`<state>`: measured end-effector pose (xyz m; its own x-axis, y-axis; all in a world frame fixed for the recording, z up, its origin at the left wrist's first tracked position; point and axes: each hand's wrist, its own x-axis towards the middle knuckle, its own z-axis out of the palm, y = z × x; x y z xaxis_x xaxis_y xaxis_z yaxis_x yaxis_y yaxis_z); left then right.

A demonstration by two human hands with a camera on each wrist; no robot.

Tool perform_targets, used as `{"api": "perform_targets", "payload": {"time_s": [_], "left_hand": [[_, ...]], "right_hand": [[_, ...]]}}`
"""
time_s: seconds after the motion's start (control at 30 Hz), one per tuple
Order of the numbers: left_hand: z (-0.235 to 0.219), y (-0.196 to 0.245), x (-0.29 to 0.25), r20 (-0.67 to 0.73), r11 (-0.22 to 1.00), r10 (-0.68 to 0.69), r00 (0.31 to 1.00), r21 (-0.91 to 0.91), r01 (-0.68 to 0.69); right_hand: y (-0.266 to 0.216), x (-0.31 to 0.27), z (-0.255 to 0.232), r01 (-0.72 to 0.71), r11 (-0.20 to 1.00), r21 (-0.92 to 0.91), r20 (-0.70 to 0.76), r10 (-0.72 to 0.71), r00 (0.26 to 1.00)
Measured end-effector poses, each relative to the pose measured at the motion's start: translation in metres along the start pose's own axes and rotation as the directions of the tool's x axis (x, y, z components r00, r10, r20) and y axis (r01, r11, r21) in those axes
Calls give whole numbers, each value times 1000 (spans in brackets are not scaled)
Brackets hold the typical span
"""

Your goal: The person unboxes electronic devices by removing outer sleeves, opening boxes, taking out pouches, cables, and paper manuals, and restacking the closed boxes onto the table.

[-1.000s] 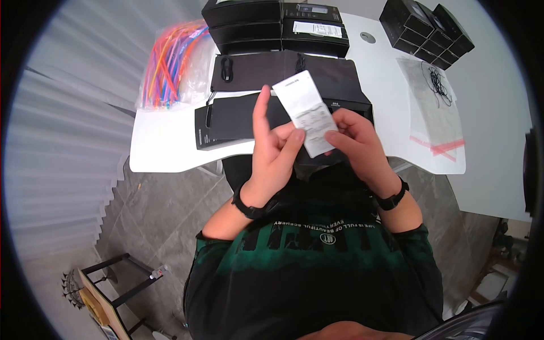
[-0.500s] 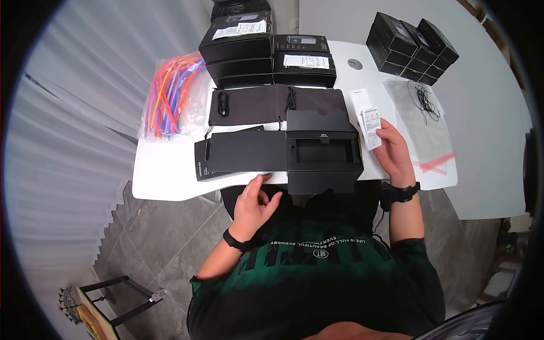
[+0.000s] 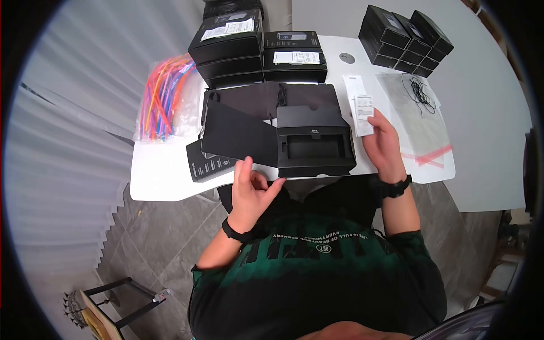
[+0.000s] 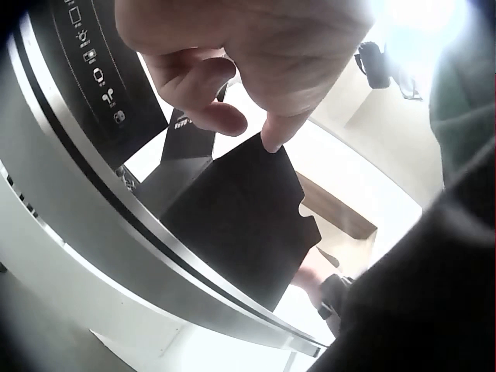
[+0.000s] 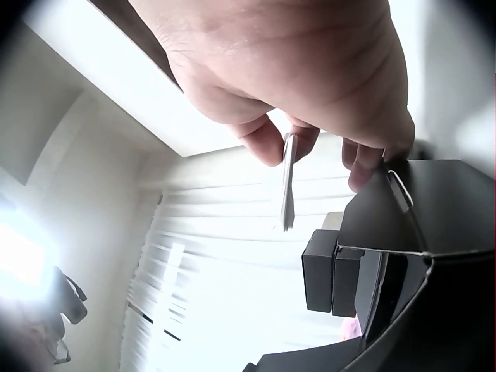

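Note:
An opened black box (image 3: 289,167) lies at the table's front edge, its recessed inside facing up. Its wide left flap (image 3: 238,134) lies at a slant over another black box (image 3: 201,164). My left hand (image 3: 246,195) is at that flap's front edge, fingers loosely bent; in the left wrist view a fingertip of the hand (image 4: 248,62) meets the corner of a black panel (image 4: 240,209). To the right of the open box, my right hand (image 3: 385,148) pinches a folded white leaflet (image 3: 363,122) between thumb and fingers; the right wrist view shows the leaflet (image 5: 287,186) edge-on.
Stacked black boxes (image 3: 226,48) stand at the back, with more boxes (image 3: 399,42) at the back right. Dark pouches with cables (image 3: 243,96) lie behind the open box. A bag of colourful strips (image 3: 164,102) is at left, clear bags (image 3: 413,116) at right.
The leaflet, earlier between both hands, has gone right in my right hand. My left hand has come down to the flap, whose left end has swung away from me. The box's front flap no longer lies flat.

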<state>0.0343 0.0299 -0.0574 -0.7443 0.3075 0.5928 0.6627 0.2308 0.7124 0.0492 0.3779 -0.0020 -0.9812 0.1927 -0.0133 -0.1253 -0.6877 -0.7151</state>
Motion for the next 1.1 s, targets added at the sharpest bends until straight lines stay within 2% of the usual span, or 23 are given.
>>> {"api": "perform_targets", "payload": {"time_s": [0.03,0.07,0.13,0.17,0.2,0.23,0.27,0.3,0.33,0.43,0.5,0.67,0.73,0.8,0.97,1.03,1.07,1.1], "left_hand": [[-1,0,3,7,999,22,1000,37,-22],[-3,1,7,12,996,43,999,76,-43],[-5,2,13,11,990,62,998,123,-62],[-5,3,18,-7,978,123,992,170,-120],[-4,4,21,-18,960,185,983,216,-177],[-3,3,22,-16,959,187,982,218,-179],[0,1,24,-43,950,220,975,238,-204],[2,-1,25,-69,939,254,965,257,-229],[3,-1,26,-68,937,260,963,256,-235],[8,1,29,-50,954,214,976,228,-197],[14,-5,31,-99,933,327,940,195,-304],[22,-12,32,-103,941,321,942,149,-304],[26,-14,32,-111,941,322,940,148,-305],[28,-12,39,-103,917,371,923,193,-348],[27,-5,47,-56,902,424,904,121,-416],[18,5,49,150,948,206,967,214,-236],[20,2,50,96,943,246,965,206,-261],[21,-1,49,99,944,249,963,198,-265]], "right_hand": [[0,-3,-2,61,998,-26,-58,-62,996],[-3,-9,-3,62,998,-24,-47,-63,997],[-8,-20,-3,-15,1000,-12,104,16,994],[-6,-19,0,-16,1000,-10,111,17,994],[-3,-20,3,-20,998,-55,56,23,998],[-2,-20,5,-25,995,-100,-2,25,1000],[-3,-17,2,-20,995,-98,0,20,1000],[-5,-11,-5,-82,988,-130,20,86,996],[-7,-7,-8,-144,976,-164,37,151,988],[-8,-3,3,-196,959,-205,18,204,979],[-10,-2,8,-206,946,-249,29,220,975],[-12,-1,14,-219,918,-331,9,235,972],[-6,-1,11,-178,956,-233,57,197,979],[-6,-3,5,-192,949,-249,69,215,974],[-6,-5,2,-176,933,-315,41,199,979],[-3,-4,-1,-149,960,-238,105,178,979],[-1,-5,-4,-143,961,-238,96,170,981],[2,-5,-9,-134,968,-214,70,152,986]]}}
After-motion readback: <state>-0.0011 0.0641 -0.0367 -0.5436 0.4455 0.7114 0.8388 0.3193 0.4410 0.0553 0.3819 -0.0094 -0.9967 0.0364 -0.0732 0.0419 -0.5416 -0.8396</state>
